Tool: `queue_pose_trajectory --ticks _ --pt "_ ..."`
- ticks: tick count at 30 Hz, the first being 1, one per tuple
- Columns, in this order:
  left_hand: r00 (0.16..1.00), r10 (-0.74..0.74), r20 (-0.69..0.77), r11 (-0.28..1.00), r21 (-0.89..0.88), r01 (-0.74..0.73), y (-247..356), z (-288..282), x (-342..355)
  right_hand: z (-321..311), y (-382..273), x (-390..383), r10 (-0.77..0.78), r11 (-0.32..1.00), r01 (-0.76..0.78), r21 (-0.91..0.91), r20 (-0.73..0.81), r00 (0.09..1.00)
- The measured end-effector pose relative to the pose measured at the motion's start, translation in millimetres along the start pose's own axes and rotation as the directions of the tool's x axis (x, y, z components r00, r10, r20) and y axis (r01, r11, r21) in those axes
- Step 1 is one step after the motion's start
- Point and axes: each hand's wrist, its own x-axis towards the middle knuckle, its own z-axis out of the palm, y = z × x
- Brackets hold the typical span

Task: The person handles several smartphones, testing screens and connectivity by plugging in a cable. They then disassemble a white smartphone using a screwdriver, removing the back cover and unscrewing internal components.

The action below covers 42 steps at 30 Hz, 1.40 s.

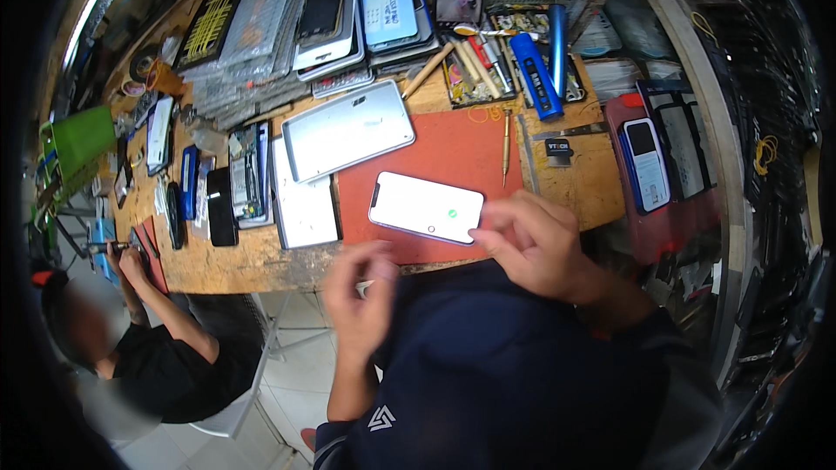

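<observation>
A phone (pixel 418 204) with a lit white screen lies on the red mat (pixel 383 157), a small green icon near its right end. My left hand (pixel 357 296) is below its left end, over the bench's front edge, fingers loosely bent and apart, holding nothing. By the phone's right end, my right hand (pixel 540 252) has bent, parted fingers; I cannot tell whether the fingertips touch it. A silver tray (pixel 344 130) rests above the phone, and a thin gold screwdriver (pixel 506 144) lies at the mat's upper right.
Stacked phone parts (pixel 261 35), wooden-handled tools (pixel 475 65) and blue tools (pixel 535 74) crowd the back of the wooden bench (pixel 200 270). Disassembled phones (pixel 248 183) lie left. A co-worker (pixel 165 348) sits at lower left. A phone (pixel 643 165) lies on a red surface right.
</observation>
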Motion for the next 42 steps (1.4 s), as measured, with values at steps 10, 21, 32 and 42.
queue_pose_trajectory --ticks 10,21,32,42 --pt "0.782 -0.329 0.530 0.944 0.175 0.279 -140 -44 -46 26 17 -12 -0.180 0.983 0.181 0.006 -0.074 0.981" --pt "0.786 -0.471 -0.400 0.075 0.870 0.487 -329 -241 62 -11 42 -21 -0.019 0.971 -0.024 -0.238 -0.176 0.984" --pt "0.843 -0.521 -0.131 0.220 0.934 0.281 -308 -151 52 4 36 -26 -0.031 0.942 0.016 -0.334 -0.042 0.999" --pt "0.837 0.172 0.519 0.980 -0.181 -0.089 -22 -67 -2 11 33 7 -0.070 0.912 0.219 -0.346 0.396 0.916"
